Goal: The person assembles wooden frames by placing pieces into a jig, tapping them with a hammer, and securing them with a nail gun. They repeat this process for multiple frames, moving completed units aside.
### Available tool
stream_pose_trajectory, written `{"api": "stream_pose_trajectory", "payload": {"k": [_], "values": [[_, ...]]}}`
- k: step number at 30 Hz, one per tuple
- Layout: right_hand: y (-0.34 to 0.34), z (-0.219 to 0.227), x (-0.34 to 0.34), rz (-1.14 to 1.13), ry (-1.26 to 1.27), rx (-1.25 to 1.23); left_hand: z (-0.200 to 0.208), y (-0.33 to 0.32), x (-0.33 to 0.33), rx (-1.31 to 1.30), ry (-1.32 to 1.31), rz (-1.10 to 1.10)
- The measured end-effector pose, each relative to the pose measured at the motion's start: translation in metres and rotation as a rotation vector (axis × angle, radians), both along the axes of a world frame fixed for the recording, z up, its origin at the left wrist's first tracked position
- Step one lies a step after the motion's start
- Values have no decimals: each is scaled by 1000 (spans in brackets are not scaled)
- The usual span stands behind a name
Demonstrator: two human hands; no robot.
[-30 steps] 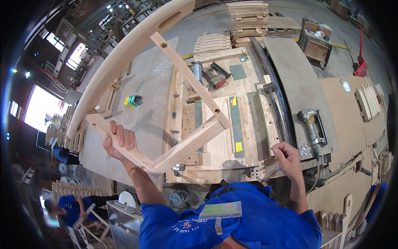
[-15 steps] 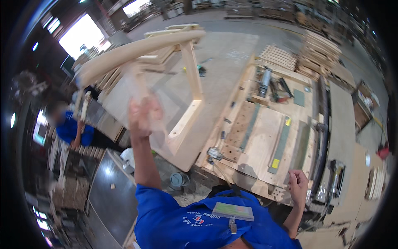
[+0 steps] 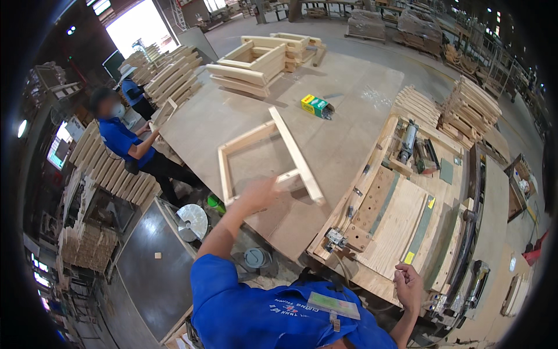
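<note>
1 large doorway (image 3: 142,28) glares white (overexposed), and the left hand (image 3: 257,195) blurs.

Shows white lettering (image 3: 297,307) on the blue shirt (image 3: 224,296) and bold print (image 3: 314,104) on a yellow-and-green box (image 3: 319,108) well beyond the shirt.

Head-worn fisheye, looking down and forward, close above wearer's blue shirt (image 3: 232,311), tabletop (image 3: 354,148) beyond
</note>
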State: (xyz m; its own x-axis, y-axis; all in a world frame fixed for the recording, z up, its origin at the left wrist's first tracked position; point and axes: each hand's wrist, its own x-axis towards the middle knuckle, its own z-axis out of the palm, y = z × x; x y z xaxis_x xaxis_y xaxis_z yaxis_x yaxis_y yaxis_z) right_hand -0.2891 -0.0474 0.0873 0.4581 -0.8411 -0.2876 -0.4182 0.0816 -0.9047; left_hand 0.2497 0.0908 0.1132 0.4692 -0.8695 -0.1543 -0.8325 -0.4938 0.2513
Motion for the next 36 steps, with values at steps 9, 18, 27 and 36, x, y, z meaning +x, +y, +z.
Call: {"api": "stream_pose_trajectory", "payload": {"k": [9, 18, 27, 36], "values": [[45, -29, -14, 136, 182, -18, 29, 96, 156, -191, -796, 649], [105, -15, -52, 37, 388, -197, 25, -63, 3, -688, -436, -115], [210, -2, -224, -438, 301, -7, -50, -202, -288, -661, 381, -531], [360, 41, -544, -1270, 1460, -72, -26, -156, -528, -518, 496, -1153]]}}
